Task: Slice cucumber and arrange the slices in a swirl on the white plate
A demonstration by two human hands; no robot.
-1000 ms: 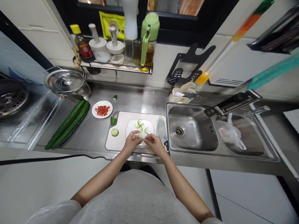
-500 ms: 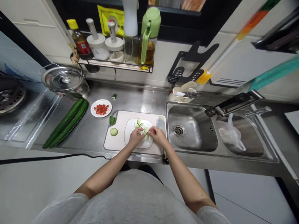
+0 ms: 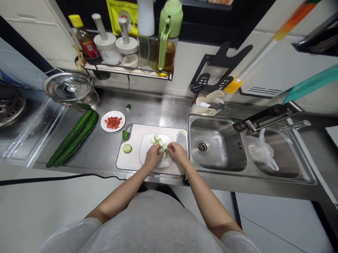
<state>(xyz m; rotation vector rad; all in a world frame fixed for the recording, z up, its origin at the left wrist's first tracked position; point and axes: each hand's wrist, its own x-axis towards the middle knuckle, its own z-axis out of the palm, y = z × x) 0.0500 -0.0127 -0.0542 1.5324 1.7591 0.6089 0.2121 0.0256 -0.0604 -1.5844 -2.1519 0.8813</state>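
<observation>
Both hands meet over a white plate (image 3: 145, 154) that lies on a pale cutting board (image 3: 123, 162). My left hand (image 3: 153, 155) is closed in a pinch at a thin cucumber slice (image 3: 164, 146), partly hidden by the fingers. From the other side my right hand (image 3: 177, 152) pinches the same slice. Other curled cucumber slices (image 3: 156, 137) lie on the plate above and beside the fingertips. On the board's left are a small stack of round cucumber slices (image 3: 127, 149) and a cut cucumber chunk (image 3: 125, 135). A knife blade (image 3: 181, 139) rests at the board's right.
Left of the board stand a small plate (image 3: 102, 124) of chopped red bits, two whole cucumbers (image 3: 73, 139) and a lidded steel pot (image 3: 71, 90). A double sink (image 3: 217, 143) with a faucet (image 3: 267, 117) is on the right. Bottles fill a wall rack (image 3: 129, 69) behind.
The view has shifted slightly. My hands stay over the plate, their fingertips still close together at the cucumber slice, with only small finger movements.
</observation>
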